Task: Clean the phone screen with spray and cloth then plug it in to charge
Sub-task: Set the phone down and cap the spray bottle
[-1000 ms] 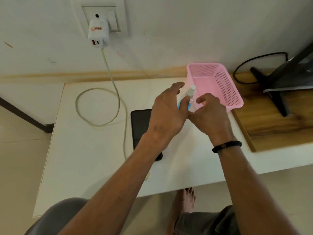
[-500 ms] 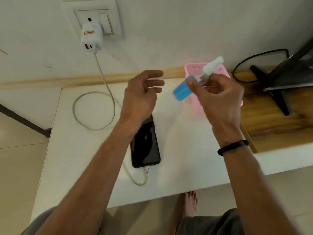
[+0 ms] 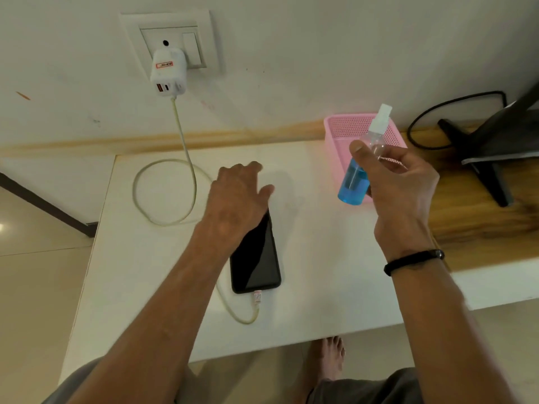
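left hand [image 3: 236, 199] dropped onto the phone [image 3: 256, 258], fingers spread; right hand [image 3: 399, 185] grips the spray bottle [image 3: 357, 176] upright.

A single wide-angle view comes from the person's head, looking forward and steeply down. It faces the wall socket [image 3: 175, 45] at the top, takes in the whole white worktop [image 3: 320, 272] close below, and reaches the person's own foot [image 3: 328, 357] at the bottom edge.

White table [image 3: 140, 287]; phone [image 3: 256, 258], cable [image 3: 163, 170], pink basket [image 3: 344, 132]
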